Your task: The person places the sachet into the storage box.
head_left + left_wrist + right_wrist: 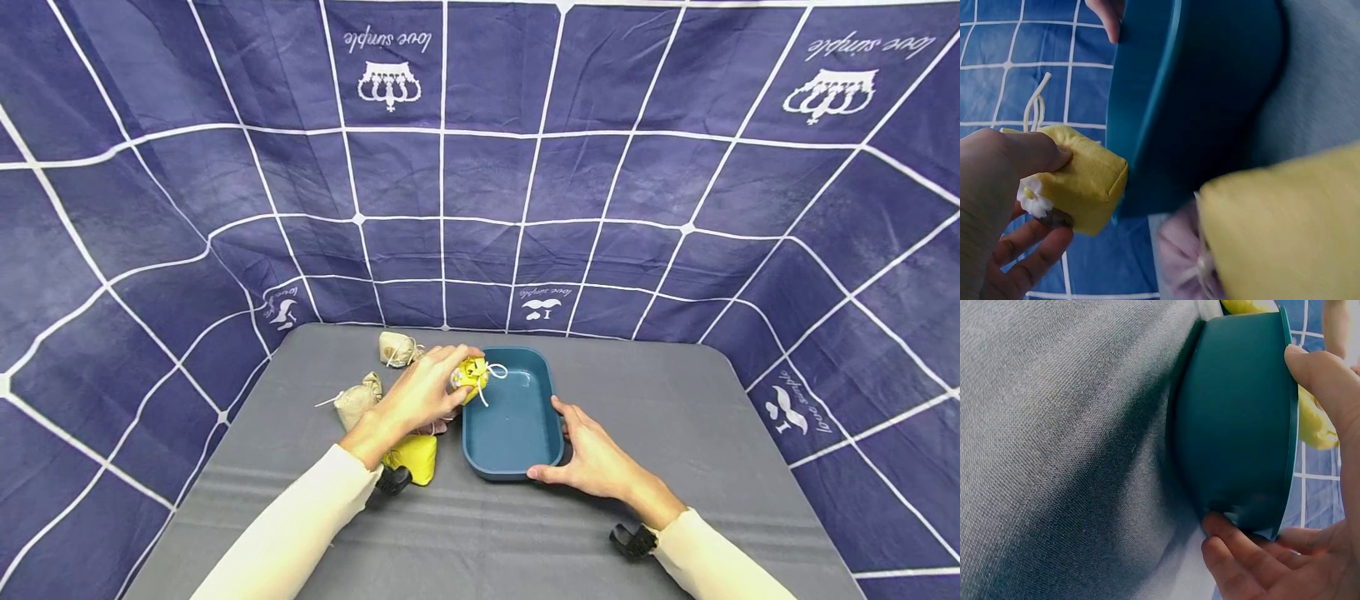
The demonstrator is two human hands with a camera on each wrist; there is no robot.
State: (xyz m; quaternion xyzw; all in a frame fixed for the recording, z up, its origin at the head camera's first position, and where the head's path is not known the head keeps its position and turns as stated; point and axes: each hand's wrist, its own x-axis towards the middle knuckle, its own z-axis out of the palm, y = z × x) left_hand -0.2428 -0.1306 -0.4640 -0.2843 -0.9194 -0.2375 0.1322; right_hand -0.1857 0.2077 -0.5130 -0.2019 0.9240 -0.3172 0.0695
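Note:
My left hand (pixel 422 390) pinches a small yellow drawstring pouch (pixel 471 375) with a white cord at the left rim of a blue plastic box (pixel 513 437). A white flower trim shows on the pouch (pixel 1088 178) in the left wrist view. Around the box's near right corner, my right hand (pixel 600 454) grips with the thumb on the near rim and fingers along the right side. Nothing is seen lying in the box. Another yellow pouch (pixel 415 457) lies under the left wrist, beside a pink pouch (pixel 1184 250) partly hidden in the head view.
A beige pouch (pixel 358 403) lies left of my left forearm, and a cream pouch (pixel 396 348) lies farther back. All rest on a grey cloth-covered table (pixel 675 400). A blue gridded curtain (pixel 495 175) stands behind and along both sides.

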